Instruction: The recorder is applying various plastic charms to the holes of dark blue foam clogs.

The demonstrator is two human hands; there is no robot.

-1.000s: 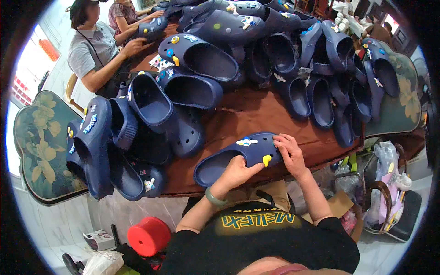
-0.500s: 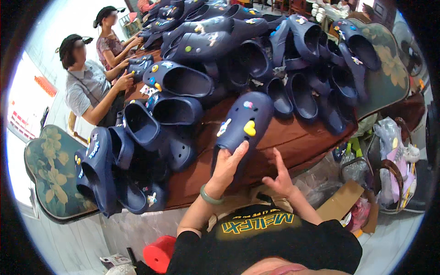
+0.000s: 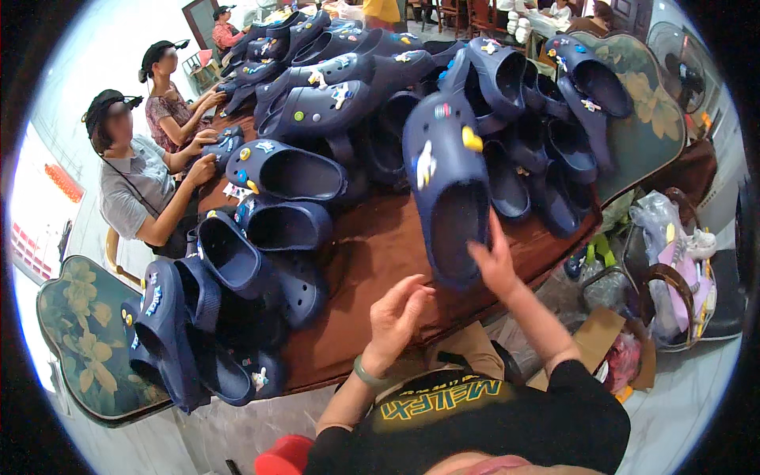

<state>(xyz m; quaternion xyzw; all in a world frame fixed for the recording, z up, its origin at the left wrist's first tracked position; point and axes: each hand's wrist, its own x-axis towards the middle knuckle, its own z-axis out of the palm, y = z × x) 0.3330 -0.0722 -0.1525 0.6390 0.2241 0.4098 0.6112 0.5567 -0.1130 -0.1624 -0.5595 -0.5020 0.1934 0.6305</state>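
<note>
A dark navy clog (image 3: 447, 162) stands out over the table, toe away from me, with its hollow foot opening facing me. Its toe carries a yellow charm, a white figure charm and a small round striped one. My right hand (image 3: 497, 257) grips the clog at the right side of its heel, and the fingers behind it are partly hidden. Lower and to the left, my left hand (image 3: 396, 317) is apart from the clog, its fingers loosely bent with nothing seen in them. A pale green bangle (image 3: 368, 374) circles that wrist.
Many navy clogs with charms are heaped on the brown-covered table (image 3: 360, 273), near left (image 3: 229, 253) and across the back. Two people work along its left side. Floral chair backs (image 3: 87, 340) flank it. Bags (image 3: 673, 269), a cardboard box and a red stool (image 3: 285, 455) stand on the floor.
My left hand has let go of the clog and drawn back. My right hand has taken the clog by its heel and tilted it up, farther from me. The view has shifted slightly.
</note>
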